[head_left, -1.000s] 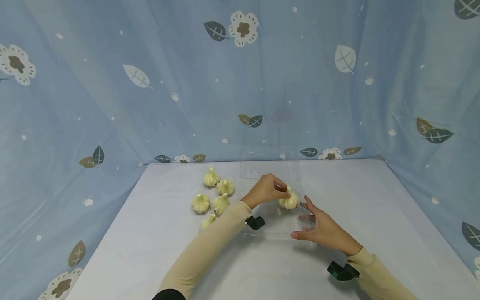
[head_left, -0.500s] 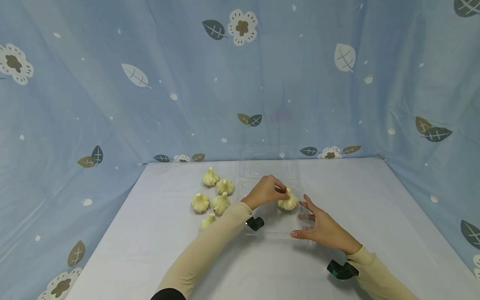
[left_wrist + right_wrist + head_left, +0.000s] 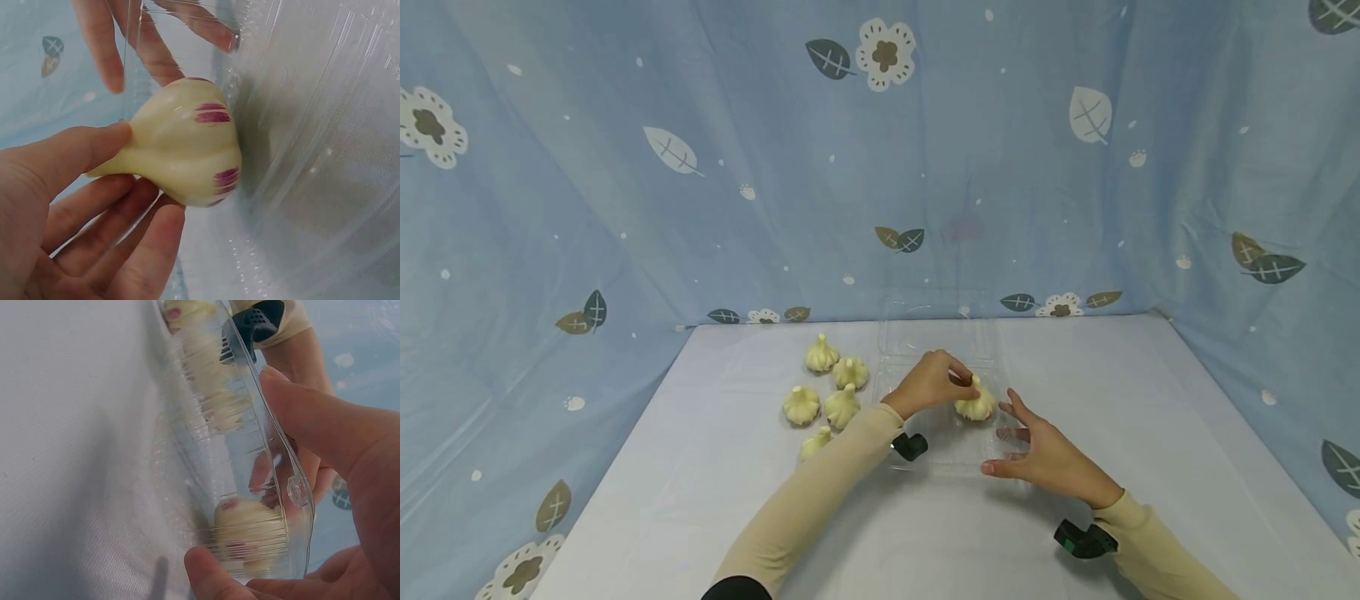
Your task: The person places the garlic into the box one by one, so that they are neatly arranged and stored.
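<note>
My left hand [image 3: 931, 382] pinches a garlic bulb [image 3: 975, 406] by its stem, between thumb and fingers. In the left wrist view the bulb [image 3: 187, 144] is pale yellow with purple streaks and lies on its side in that picture. It is inside the right part of a clear plastic container [image 3: 936, 450], close to the floor; whether it touches the floor I cannot tell. My right hand [image 3: 1048, 458] rests against the container's right side with spread fingers. In the right wrist view the thumb [image 3: 281, 394] touches the rim, and a fingertip [image 3: 203, 565] lies against the wall.
Several garlic bulbs [image 3: 842, 407] stand on the white table [image 3: 685, 500] left of the container, some partly behind the left sleeve [image 3: 820, 483]. The container's clear lid [image 3: 936, 325] stands raised at the back, near the blue patterned curtain [image 3: 737, 167].
The garlic bulb and left hand shift very slightly, with the whole view, in the first half second. Both hands otherwise keep their places.
</note>
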`<move>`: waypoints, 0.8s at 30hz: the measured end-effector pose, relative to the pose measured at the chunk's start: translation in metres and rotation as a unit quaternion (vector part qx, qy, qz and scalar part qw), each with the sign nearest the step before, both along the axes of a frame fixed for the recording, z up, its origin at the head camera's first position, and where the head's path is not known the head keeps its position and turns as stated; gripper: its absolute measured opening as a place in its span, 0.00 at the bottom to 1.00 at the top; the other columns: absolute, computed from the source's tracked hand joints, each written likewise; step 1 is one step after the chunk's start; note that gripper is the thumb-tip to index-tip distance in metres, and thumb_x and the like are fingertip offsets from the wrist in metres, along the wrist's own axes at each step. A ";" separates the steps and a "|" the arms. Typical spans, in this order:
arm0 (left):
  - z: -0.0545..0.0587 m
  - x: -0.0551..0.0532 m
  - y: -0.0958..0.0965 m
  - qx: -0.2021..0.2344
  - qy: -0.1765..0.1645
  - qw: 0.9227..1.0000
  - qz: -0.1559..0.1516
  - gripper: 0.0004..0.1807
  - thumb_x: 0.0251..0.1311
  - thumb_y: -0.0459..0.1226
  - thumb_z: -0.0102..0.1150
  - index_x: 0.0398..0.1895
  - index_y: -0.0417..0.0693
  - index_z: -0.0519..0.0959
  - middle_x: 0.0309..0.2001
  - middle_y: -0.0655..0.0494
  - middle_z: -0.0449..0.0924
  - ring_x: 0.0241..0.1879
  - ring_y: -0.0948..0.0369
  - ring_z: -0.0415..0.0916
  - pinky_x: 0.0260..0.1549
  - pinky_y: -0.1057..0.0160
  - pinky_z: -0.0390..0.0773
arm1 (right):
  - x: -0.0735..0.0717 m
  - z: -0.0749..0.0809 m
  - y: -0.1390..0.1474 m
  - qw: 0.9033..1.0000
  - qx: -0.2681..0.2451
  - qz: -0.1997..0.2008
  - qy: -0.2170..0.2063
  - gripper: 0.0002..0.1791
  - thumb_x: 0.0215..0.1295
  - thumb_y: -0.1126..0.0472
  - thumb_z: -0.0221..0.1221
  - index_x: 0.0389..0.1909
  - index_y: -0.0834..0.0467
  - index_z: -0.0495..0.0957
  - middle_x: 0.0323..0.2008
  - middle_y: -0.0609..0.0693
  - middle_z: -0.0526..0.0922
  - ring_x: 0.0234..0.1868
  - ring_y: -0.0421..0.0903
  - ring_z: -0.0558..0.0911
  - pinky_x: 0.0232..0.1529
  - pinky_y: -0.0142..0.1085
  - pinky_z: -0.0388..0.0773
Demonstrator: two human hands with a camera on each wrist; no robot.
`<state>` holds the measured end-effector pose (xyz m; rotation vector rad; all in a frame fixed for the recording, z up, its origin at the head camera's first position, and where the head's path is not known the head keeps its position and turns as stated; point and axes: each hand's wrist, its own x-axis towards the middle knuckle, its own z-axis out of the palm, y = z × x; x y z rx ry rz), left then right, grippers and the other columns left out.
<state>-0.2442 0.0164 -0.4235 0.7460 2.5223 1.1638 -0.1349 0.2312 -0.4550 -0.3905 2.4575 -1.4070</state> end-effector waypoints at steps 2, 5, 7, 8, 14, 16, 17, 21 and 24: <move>0.001 0.000 0.000 0.001 0.000 1.000 -0.002 0.13 0.61 0.38 0.74 0.45 0.41 0.90 0.49 0.49 0.91 0.48 0.56 0.90 0.45 0.66 0.87 | 0.000 0.000 0.000 1.000 0.001 0.000 0.001 0.69 0.61 0.51 0.74 0.83 0.63 0.30 0.82 0.69 0.48 0.73 0.71 0.70 0.56 0.46 0.87; 0.003 0.001 -0.001 -0.004 0.001 1.000 0.000 0.14 0.61 0.39 0.75 0.46 0.41 0.90 0.50 0.49 0.90 0.48 0.56 0.90 0.44 0.66 0.87 | 0.001 0.001 0.000 1.000 0.005 0.002 0.001 0.69 0.61 0.50 0.74 0.83 0.63 0.29 0.81 0.69 0.48 0.73 0.71 0.70 0.55 0.45 0.87; 0.003 0.000 -0.002 -0.012 0.004 1.000 0.002 0.15 0.61 0.40 0.75 0.47 0.42 0.90 0.50 0.49 0.90 0.47 0.57 0.90 0.44 0.67 0.87 | 0.001 0.001 0.000 1.000 0.007 0.003 0.001 0.70 0.61 0.50 0.74 0.83 0.63 0.29 0.81 0.69 0.48 0.73 0.71 0.70 0.55 0.44 0.87; 0.004 0.000 -0.002 -0.015 0.005 1.000 0.004 0.15 0.60 0.41 0.75 0.47 0.43 0.90 0.50 0.50 0.90 0.47 0.57 0.89 0.43 0.67 0.87 | 0.000 0.002 0.000 1.000 0.007 0.003 0.001 0.70 0.61 0.50 0.74 0.83 0.64 0.29 0.81 0.70 0.48 0.73 0.71 0.70 0.55 0.43 0.87; 0.010 -0.003 -0.006 -0.030 0.021 0.999 0.010 0.15 0.60 0.44 0.76 0.46 0.45 0.90 0.49 0.53 0.91 0.46 0.60 0.89 0.41 0.68 0.86 | -0.001 0.002 0.001 1.000 0.005 0.005 0.000 0.70 0.61 0.50 0.74 0.83 0.63 0.29 0.82 0.69 0.48 0.73 0.70 0.71 0.54 0.42 0.87; 0.013 -0.004 -0.008 -0.031 0.022 0.999 0.010 0.16 0.60 0.44 0.75 0.47 0.45 0.90 0.49 0.53 0.91 0.47 0.60 0.89 0.41 0.69 0.86 | -0.001 0.002 0.001 1.000 0.006 0.006 0.001 0.70 0.61 0.50 0.74 0.83 0.63 0.29 0.82 0.69 0.48 0.73 0.70 0.71 0.54 0.42 0.87; 0.014 -0.004 -0.008 -0.029 0.022 0.999 0.010 0.17 0.60 0.44 0.75 0.47 0.44 0.90 0.49 0.52 0.91 0.47 0.60 0.89 0.41 0.68 0.86 | 0.000 0.002 0.001 1.000 0.006 0.007 0.001 0.70 0.60 0.49 0.74 0.83 0.63 0.29 0.82 0.69 0.48 0.73 0.70 0.71 0.54 0.41 0.87; 0.021 -0.005 -0.012 -0.013 0.014 1.000 0.006 0.21 0.60 0.45 0.75 0.51 0.42 0.88 0.52 0.48 0.89 0.50 0.57 0.89 0.43 0.66 0.87 | 0.000 0.004 0.000 1.000 0.004 0.006 -0.001 0.70 0.60 0.49 0.75 0.83 0.64 0.29 0.81 0.69 0.48 0.73 0.70 0.70 0.55 0.42 0.87; 0.027 -0.006 -0.015 -0.005 0.023 1.000 0.003 0.21 0.60 0.46 0.75 0.52 0.44 0.88 0.53 0.47 0.89 0.51 0.55 0.88 0.44 0.63 0.87 | 0.000 0.004 -0.001 1.000 0.006 0.003 -0.005 0.70 0.60 0.49 0.75 0.83 0.64 0.30 0.82 0.69 0.48 0.73 0.70 0.70 0.56 0.43 0.86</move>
